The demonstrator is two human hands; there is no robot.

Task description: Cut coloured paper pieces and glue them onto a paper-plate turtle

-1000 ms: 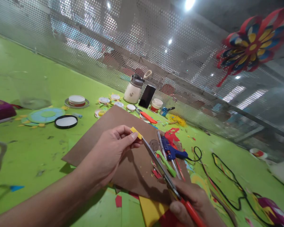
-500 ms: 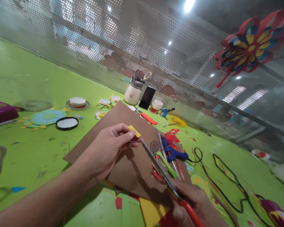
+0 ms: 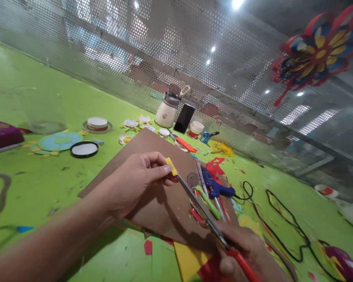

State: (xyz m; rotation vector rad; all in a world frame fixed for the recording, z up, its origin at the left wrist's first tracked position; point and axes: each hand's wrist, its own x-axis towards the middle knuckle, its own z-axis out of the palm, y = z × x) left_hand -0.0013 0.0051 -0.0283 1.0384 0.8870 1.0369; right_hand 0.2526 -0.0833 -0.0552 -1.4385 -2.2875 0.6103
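Between thumb and fingers, my left hand [image 3: 147, 172] pinches a small yellow paper strip [image 3: 171, 166] with a fringed lower edge. My right hand [image 3: 247, 246] grips red-handled scissors [image 3: 204, 211], their tips at the strip's fringed end. Whether the blades touch the paper I cannot tell. Both hands are over a brown board [image 3: 159, 203]. On the board's right side lie a blue glue gun [image 3: 213, 186], a light green tool [image 3: 208, 202] and red paper scraps [image 3: 216, 167].
A white jug [image 3: 166, 111], a phone [image 3: 184, 118] and small pots stand at the back near a perforated metal screen [image 3: 106, 51]. An orange cutter [image 3: 186, 144] lies beyond the board. Black cable [image 3: 294, 223] loops at right. Left sit a clear container [image 3: 44, 113] and blue paper disc [image 3: 60, 141].
My left hand has shifted slightly right with the yellow strip, which is now tilted more steeply. The scissors have stayed close to its end. The view has moved a little.
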